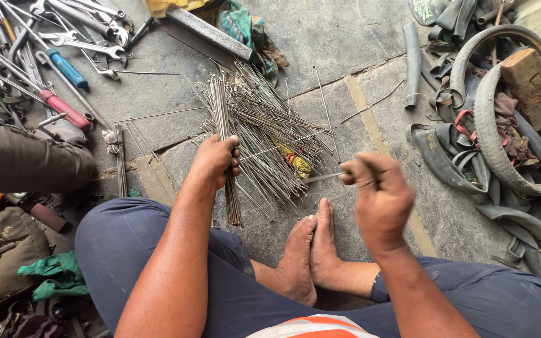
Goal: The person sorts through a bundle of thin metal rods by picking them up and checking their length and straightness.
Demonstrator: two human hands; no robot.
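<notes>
Left grip [215, 159] hides bundled spokes' [223, 112] middle; right grip [377, 194] blurred.

Bare stone floor [345, 37] lies open beyond the fingers [231, 149] of the left hand [214, 161], past the loose spoke pile [270, 131]. Wrenches and screwdrivers [64, 50] crowd the ground to their left; old tyres [502, 125] wall off the right hand's [377, 194] far side.

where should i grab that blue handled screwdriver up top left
Take the blue-handled screwdriver by its blue grip, coming from above and the right: it lies flat and slanted, its bare shaft runs up-left under the spanners, while the handle end lies uncovered.
</notes>
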